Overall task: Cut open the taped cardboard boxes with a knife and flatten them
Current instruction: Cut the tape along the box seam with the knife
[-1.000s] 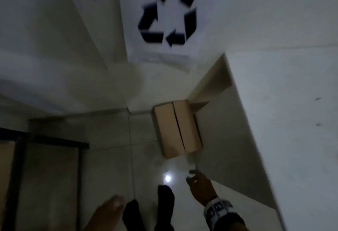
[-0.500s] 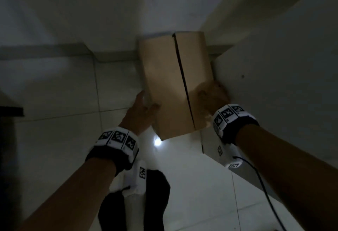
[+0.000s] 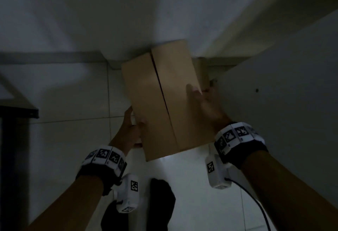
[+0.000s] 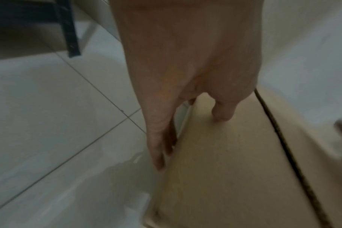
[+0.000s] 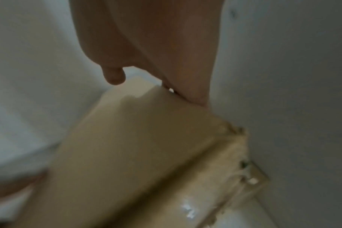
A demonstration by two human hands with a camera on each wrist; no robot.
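A brown cardboard box (image 3: 164, 99) with a dark slit between its two top flaps is held between both hands, close to the wall corner. My left hand (image 3: 132, 128) grips its near left edge, thumb on top and fingers down the side. In the left wrist view the left hand (image 4: 185, 77) lies along the box (image 4: 224, 169). My right hand (image 3: 204, 100) grips the right edge, thumb on the top flap and fingers hidden behind the side. The right wrist view shows the right hand (image 5: 146, 46) at the edge of the box (image 5: 137, 154). No knife is in view.
The floor (image 3: 69, 139) is pale glossy tile in dim light. White walls meet just behind the box, and a white panel (image 3: 283, 102) stands close on the right. A black frame (image 3: 18, 111) juts in at the left. My dark-socked feet (image 3: 161, 203) stand below the box.
A second ago the box lay on the floor in the corner with my hands short of it. Both hands have since taken hold of its sides, and it now looks nearer and larger.
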